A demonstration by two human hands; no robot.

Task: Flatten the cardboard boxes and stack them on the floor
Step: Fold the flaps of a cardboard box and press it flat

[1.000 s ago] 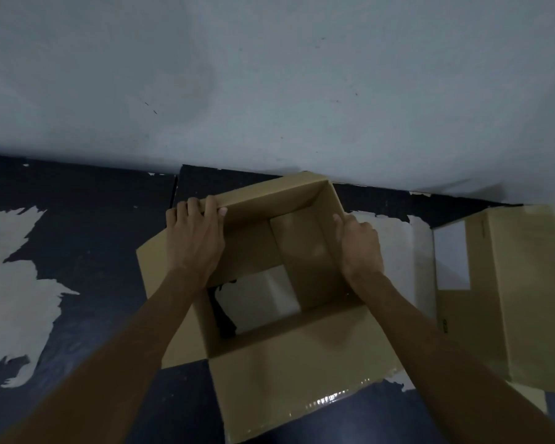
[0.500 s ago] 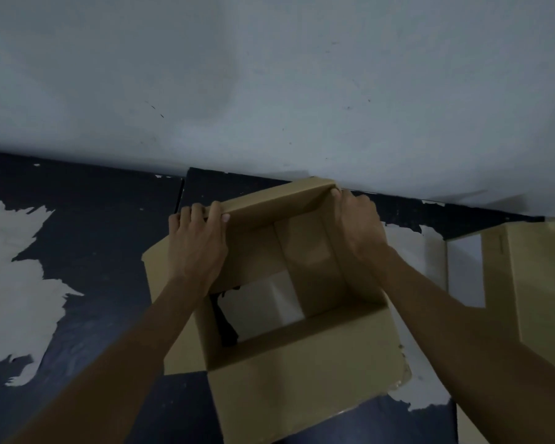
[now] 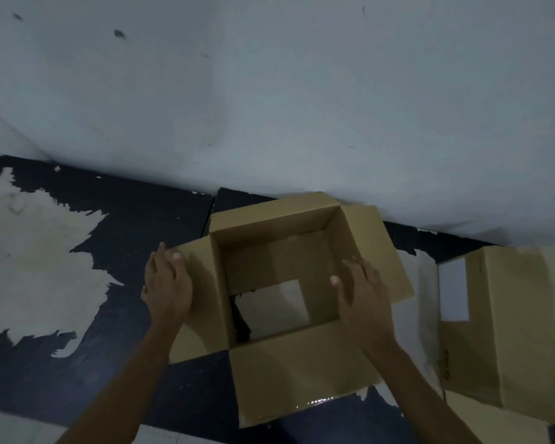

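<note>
Cardboard box (image 3: 289,376) flaps: we are pressing left hand (image 3: 167,286) and right hand (image 3: 362,299) outward, fingers released, flat.

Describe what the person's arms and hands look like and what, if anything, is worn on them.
Both arms are bare from the bottom edge of the picture up to the hands; no sleeve shows. The left hand and the right hand wear no gloves, and no watch or bracelet appears at either wrist. The light is too dim to rule out a ring. Short, pale fingernails show on both hands.
</note>
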